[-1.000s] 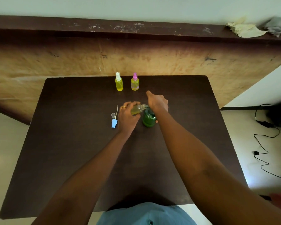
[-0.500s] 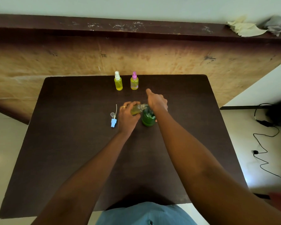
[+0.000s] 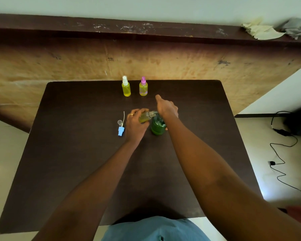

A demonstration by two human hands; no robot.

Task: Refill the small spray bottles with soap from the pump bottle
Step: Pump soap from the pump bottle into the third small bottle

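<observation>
A green pump bottle [image 3: 158, 128] stands on the dark table [image 3: 76, 153]. My right hand [image 3: 167, 106] lies over its pump head with the forefinger stretched forward. My left hand [image 3: 135, 124] grips a small uncapped spray bottle [image 3: 145, 117] with yellow-green liquid, tilted so its open neck meets the pump spout. Its blue spray head [image 3: 121, 131] with a dip tube and a small clear cap [image 3: 119, 122] lie on the table left of my left hand. Two capped yellow spray bottles, one with a white top [image 3: 126, 86] and one with a pink top [image 3: 143, 87], stand upright at the far edge.
A wooden board and a dark ledge rise behind the table, with crumpled cloths [image 3: 274, 29] on the ledge's right end. Black cables [image 3: 281, 153] trail over the floor to the right.
</observation>
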